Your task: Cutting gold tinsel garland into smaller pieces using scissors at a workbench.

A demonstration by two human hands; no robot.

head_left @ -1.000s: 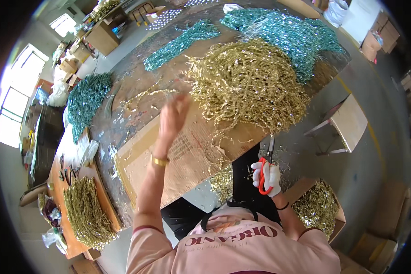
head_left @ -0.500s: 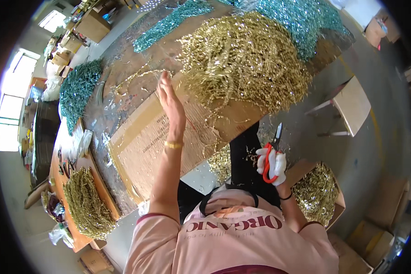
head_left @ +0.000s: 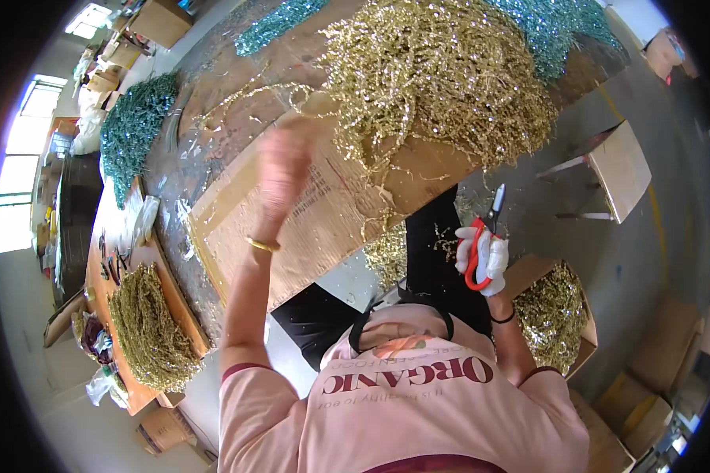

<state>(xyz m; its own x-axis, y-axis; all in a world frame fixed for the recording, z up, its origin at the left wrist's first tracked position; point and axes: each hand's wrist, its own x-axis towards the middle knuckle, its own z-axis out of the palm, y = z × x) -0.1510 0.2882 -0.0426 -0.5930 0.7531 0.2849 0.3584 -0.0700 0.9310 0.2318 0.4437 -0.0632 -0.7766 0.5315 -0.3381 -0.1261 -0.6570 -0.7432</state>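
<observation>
My left hand (head_left: 280, 169) is raised over a brown cardboard sheet (head_left: 331, 229) on the table. It is blurred by motion and I see nothing in it. A gold bracelet (head_left: 262, 244) sits on that wrist. A big heap of gold glitter strands (head_left: 442, 87) lies just right of the hand, spilling over the cardboard. My right hand (head_left: 493, 260), in a white glove, grips red-handled shears (head_left: 481, 236) with the blades pointing up, below the table's near edge.
An open cardboard box (head_left: 584, 347) holding gold strands stands by my right side. Teal glitter piles lie at the left (head_left: 134, 130) and top right (head_left: 560, 24). A wooden stool (head_left: 615, 169) stands on the floor at right. Another gold pile (head_left: 146, 327) rests on a side board at left.
My left hand has kept sweeping over the cardboard beside the gold heap and is now blurred. The right hand has stayed near the table edge with the shears.
</observation>
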